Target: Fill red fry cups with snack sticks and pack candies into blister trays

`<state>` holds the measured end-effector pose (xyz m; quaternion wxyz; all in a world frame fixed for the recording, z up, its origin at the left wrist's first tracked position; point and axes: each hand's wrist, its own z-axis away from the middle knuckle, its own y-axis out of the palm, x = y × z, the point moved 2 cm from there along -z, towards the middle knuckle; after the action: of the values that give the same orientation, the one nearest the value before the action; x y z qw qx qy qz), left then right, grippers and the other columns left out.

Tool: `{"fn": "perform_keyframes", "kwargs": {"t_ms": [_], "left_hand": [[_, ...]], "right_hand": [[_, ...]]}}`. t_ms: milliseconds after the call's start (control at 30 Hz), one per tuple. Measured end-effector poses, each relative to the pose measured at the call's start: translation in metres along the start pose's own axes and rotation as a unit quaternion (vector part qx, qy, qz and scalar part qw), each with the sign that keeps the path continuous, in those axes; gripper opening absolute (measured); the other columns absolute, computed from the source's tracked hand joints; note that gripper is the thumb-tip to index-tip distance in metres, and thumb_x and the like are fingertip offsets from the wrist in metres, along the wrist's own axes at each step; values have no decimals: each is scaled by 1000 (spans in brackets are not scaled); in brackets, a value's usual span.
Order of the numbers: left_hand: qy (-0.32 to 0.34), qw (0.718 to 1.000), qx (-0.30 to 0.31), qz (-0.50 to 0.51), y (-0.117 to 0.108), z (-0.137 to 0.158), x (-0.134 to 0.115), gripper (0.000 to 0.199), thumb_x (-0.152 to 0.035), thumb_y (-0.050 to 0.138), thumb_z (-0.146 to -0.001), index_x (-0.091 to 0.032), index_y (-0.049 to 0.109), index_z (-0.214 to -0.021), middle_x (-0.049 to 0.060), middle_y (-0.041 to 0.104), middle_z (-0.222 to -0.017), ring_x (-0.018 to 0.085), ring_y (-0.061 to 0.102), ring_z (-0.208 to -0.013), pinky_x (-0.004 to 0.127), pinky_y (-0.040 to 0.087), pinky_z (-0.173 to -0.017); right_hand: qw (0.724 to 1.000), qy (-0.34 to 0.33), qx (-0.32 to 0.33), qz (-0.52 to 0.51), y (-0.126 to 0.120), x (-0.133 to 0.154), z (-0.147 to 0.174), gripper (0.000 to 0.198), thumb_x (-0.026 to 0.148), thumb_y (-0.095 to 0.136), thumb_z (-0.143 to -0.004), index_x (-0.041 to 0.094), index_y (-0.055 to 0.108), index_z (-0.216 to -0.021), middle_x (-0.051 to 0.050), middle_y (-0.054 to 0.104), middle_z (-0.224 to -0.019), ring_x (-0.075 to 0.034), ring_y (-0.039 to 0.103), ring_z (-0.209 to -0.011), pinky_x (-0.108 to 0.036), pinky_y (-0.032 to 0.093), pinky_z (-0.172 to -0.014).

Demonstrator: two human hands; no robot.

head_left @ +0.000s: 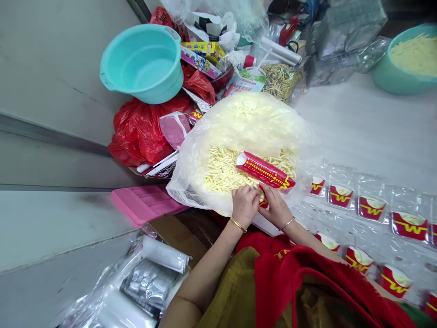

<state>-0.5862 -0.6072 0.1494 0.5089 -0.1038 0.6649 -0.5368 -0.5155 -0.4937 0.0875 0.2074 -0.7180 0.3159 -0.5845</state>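
My right hand [276,207] grips a small red fry carton [262,201] with yellow marks, mostly covered by the fingers. My left hand [245,204] is closed in a pinch beside its opening; what lies between those fingers is hidden. Both hands are at the near edge of a clear plastic bag [191,168] spread open around a heap of pale yellow, fry-shaped sticks [221,168]. Across the heap lies a long nested stack of red fry cartons [266,171], just beyond my hands.
Clear packs with filled cartons [340,196] line the white table [355,123] at right. A turquoise tub [143,64] stands back left above a red bag [139,132]; another tub [389,75] holds sticks. A pink plastic piece [143,202] and plastic sleeves [150,278] lie left.
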Motion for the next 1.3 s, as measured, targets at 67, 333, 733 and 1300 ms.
{"fn": "perform_keyframes", "kwargs": {"t_ms": [67,333,733,1300], "left_hand": [[34,999,32,20,-1,-3,5,18,-24,49,-89,-21,65,-81,2,65,-86,16,59,-86,33,37,-80],[-140,963,43,-227,-29,-40,90,34,-16,60,-74,-15,57,-107,14,60,-101,29,56,-99,41,39,-85],[-243,897,-54,366,-30,-52,133,25,-33,70,-67,-17,59,-82,-1,59,-75,8,53,-57,20,39,-52],[-15,972,25,232,-13,-39,36,16,-30,63,-80,-17,69,-86,2,56,-79,11,51,-70,25,45,-69]], "right_hand": [[1000,5,-3,-5,0,-3,1,72,28,60,-83,19,21,-143,-16,48,-128,-32,48,-116,-52,45,-95],[998,63,-7,-7,-5,-12,0,73,40,61,-83,18,24,-142,-17,49,-127,-32,49,-115,-51,46,-94],[998,65,-3,-17,-3,-13,-6,74,42,62,-83,18,24,-142,-17,48,-130,-31,48,-117,-49,45,-97],[996,66,-28,-49,8,7,-30,65,34,62,-82,21,31,-138,-15,51,-124,-32,50,-113,-53,45,-94]]}}
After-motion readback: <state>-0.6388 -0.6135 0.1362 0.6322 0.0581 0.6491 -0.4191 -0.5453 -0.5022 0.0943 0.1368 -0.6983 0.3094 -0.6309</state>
